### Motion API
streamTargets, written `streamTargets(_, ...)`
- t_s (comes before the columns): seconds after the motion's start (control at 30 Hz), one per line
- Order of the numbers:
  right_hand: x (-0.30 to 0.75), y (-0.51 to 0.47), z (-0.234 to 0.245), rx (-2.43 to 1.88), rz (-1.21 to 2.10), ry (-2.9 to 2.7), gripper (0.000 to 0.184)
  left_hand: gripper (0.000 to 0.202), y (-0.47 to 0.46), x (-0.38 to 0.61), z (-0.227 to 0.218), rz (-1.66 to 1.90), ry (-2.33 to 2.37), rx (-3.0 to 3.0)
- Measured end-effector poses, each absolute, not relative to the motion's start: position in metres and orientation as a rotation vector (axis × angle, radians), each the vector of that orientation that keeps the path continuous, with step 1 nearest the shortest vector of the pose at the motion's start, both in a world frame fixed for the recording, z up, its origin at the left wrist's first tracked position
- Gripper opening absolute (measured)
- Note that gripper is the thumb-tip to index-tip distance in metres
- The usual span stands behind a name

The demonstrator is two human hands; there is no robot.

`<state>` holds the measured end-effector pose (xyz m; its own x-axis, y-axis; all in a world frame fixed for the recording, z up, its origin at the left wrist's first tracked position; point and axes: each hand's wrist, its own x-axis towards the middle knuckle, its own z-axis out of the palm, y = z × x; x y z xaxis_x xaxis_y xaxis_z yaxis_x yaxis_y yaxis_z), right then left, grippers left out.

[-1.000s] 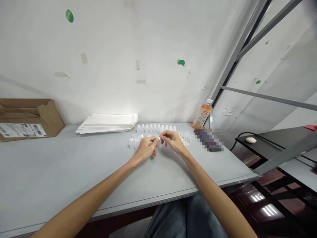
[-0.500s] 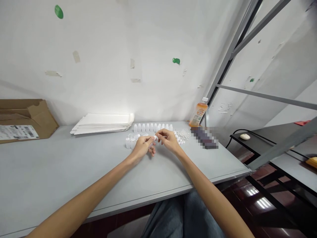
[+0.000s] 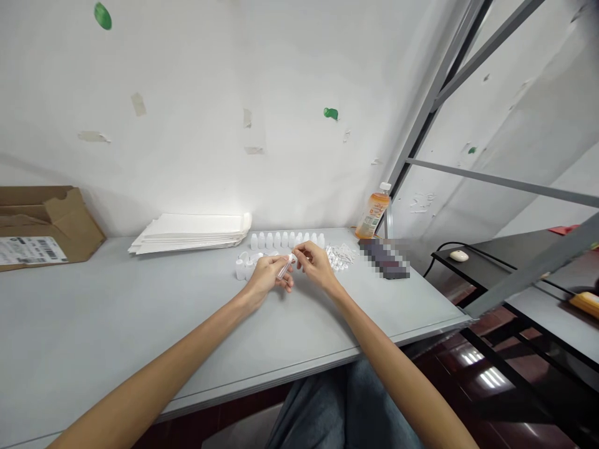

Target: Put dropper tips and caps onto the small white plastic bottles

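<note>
My left hand (image 3: 266, 276) is closed around a small clear plastic bottle (image 3: 284, 267), held tilted just above the grey table (image 3: 116, 324). My right hand (image 3: 316, 264) pinches at the bottle's upper end, fingers pressed together on a tiny piece I cannot make out. Behind both hands stands a row of small white bottles (image 3: 286, 239). A few more white bottles (image 3: 243, 268) sit left of my left hand. A heap of small clear caps (image 3: 340, 255) lies right of my right hand.
A stack of white paper sheets (image 3: 191, 231) lies against the wall. A cardboard box (image 3: 42, 224) sits at far left. An orange drink bottle (image 3: 372, 215) stands by a grey metal frame (image 3: 421, 125). A dark blurred object (image 3: 384, 258) rests near the table's right edge.
The view has shifted slightly, moving everything left in the picture. Both hands stay together on the small bottle, which is now more tilted and more exposed between the fingers.
</note>
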<state>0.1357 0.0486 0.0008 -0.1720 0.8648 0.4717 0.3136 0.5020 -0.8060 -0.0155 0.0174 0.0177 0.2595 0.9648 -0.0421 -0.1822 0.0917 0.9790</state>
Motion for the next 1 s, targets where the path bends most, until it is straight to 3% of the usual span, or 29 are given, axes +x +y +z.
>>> streamTargets(0.4, 0.125, 0.046, -0.005, -1.055, 0.396, -1.679, 0.019, 0.028, 0.015, -0.013, 0.019, 1.098, 0.958, 1.131)
streamTargets(1.0, 0.121, 0.043, -0.01, -1.167, 0.248, -1.607, 0.021, 0.034, 0.015, -0.011, 0.015, 1.078, 0.955, 1.152)
